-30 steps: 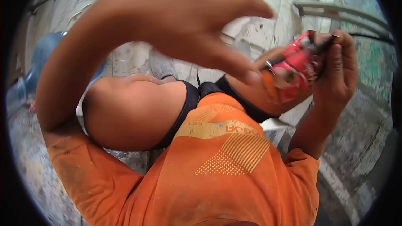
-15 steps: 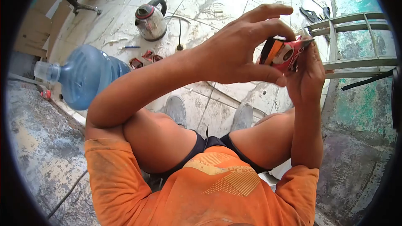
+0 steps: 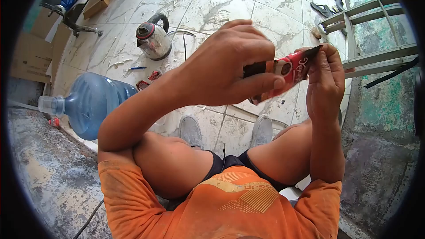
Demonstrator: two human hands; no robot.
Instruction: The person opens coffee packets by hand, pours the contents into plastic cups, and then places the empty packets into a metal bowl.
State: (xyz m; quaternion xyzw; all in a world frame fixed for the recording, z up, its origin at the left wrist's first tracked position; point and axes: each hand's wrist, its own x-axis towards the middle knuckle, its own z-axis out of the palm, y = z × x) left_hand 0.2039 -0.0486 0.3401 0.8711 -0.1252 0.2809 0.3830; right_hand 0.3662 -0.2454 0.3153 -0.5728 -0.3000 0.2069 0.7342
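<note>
A red and black packet (image 3: 294, 68) is stretched between my two hands, above the floor and my knees. My left hand (image 3: 234, 64) grips its left end, the thumb along the lower edge and the fingers curled over the top. At the packet's right corner, my right hand (image 3: 326, 75) pinches the dark tip between thumb and fingers. Part of the packet is hidden behind my left fingers.
An electric kettle (image 3: 153, 40) stands on the tiled floor. A large blue water bottle (image 3: 95, 104) lies at the left. Small red wrappers (image 3: 155, 75) and a blue pen (image 3: 135, 68) lie near it. A metal ladder (image 3: 376, 57) and sandals (image 3: 327, 9) are at the right.
My left hand has moved left and slightly down, and the packet now shows more of its length between my hands. The view has shifted a little.
</note>
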